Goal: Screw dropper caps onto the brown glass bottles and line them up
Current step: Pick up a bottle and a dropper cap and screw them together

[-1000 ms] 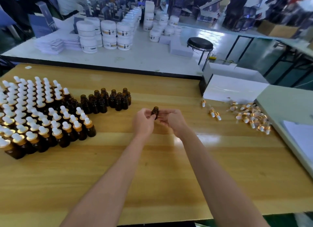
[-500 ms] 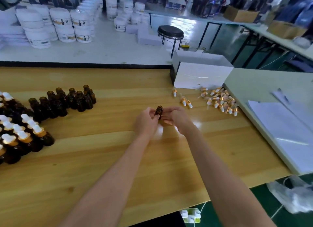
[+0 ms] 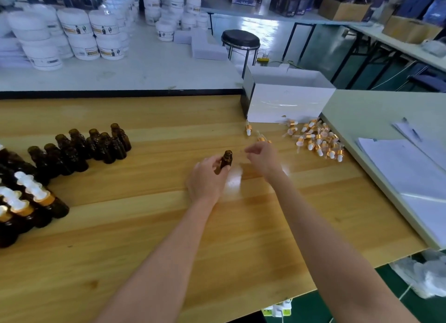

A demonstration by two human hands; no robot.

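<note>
Left hand (image 3: 207,178) pinches the open brown bottle (image 3: 226,158) upright for capping; right hand (image 3: 263,157), loosely curled and seemingly empty, hovers near dropper caps (image 3: 318,139).

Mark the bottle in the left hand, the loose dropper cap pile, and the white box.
bottle (image 3: 226,160), head view, brown shoulder
dropper cap pile (image 3: 319,139), head view, cap mid-pile
white box (image 3: 287,103), head view, front face

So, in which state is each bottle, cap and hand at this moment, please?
bottle in hand, upright, no cap, mouth open
left hand, grips that bottle
right hand, off the bottle, blurred; grip unclear
uncapped bottles, standing, mouths open
capped bottles, dropper caps on
loose dropper caps, lying in a heap, on no bottle
</note>
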